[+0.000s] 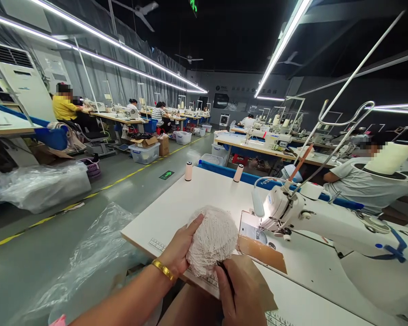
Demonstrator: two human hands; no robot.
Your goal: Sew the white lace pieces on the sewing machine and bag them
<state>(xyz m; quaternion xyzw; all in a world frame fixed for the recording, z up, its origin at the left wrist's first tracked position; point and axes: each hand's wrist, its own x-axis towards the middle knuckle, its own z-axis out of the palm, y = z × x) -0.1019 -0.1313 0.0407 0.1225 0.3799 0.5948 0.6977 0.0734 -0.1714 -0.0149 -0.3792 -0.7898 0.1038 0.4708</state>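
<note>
My left hand (182, 246), with a gold bracelet at the wrist, is closed on the left edge of a rounded white lacy fabric piece (213, 237). The piece is held up over the front edge of the white sewing table (170, 213). At its lower right, my right hand (240, 283) is wrapped round a slim black tool (227, 274). The tool's tip meets the bottom of the fabric; its kind is mostly hidden by my fingers. To the right stands a white sewing machine (279, 210), its lamp lit over the needle plate (253, 230).
Two pinkish thread spools (188, 171) (238, 173) stand at the table's far edge. A brown board piece (263, 253) lies beside the needle plate. Clear plastic sheeting (88, 253) hangs at the left. A co-worker in a grey shirt (357, 181) sits behind the machine.
</note>
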